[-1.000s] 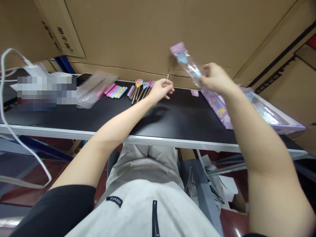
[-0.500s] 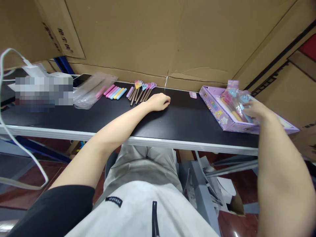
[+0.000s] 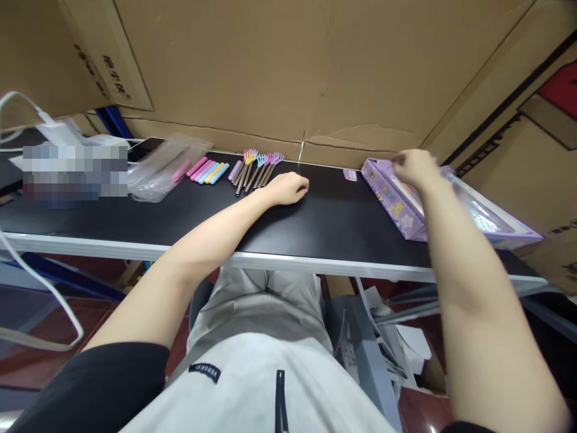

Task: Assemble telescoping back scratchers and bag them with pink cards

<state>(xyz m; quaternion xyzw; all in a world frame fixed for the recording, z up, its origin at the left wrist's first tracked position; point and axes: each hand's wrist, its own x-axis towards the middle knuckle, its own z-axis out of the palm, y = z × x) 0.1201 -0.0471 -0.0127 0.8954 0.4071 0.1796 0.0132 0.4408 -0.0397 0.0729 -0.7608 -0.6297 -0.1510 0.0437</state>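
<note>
1. Purple box (image 3: pixel 391 204): on the black table (image 3: pixel 315 228), right side, open top up. Right hand (image 3: pixel 412 166) is over its far left corner, fingers bent downward. Can't tell whether it's touching the rim or has hold of anything — fingertips hidden.
2. Box looks like thin printed card: probably light, walls flexy, corners easy to crush. Best hold is likely low on two opposite walls, not one rim.
3. Clear wrap (image 3: pixel 482 201) shows in the box, partly behind the right forearm. Shiny film, so likely slippery and crinkly; a pinch at a flat edge should beat squeezing the middle.
4. Left hand (image 3: pixel 288 188) rests on the table, fingers loosely curled, nothing showing; inside of the palm hidden.
5. Claw-headed sticks (image 3: pixel 251 171) lie just beyond the left wrist, fanned. Shafts look stiff and smooth — grip mid-shaft; the thin prongs could bend.
6. Coloured tubes (image 3: pixel 211 171) sit farther left: rounded, probably light, likely to roll. Take across the middle.
</note>
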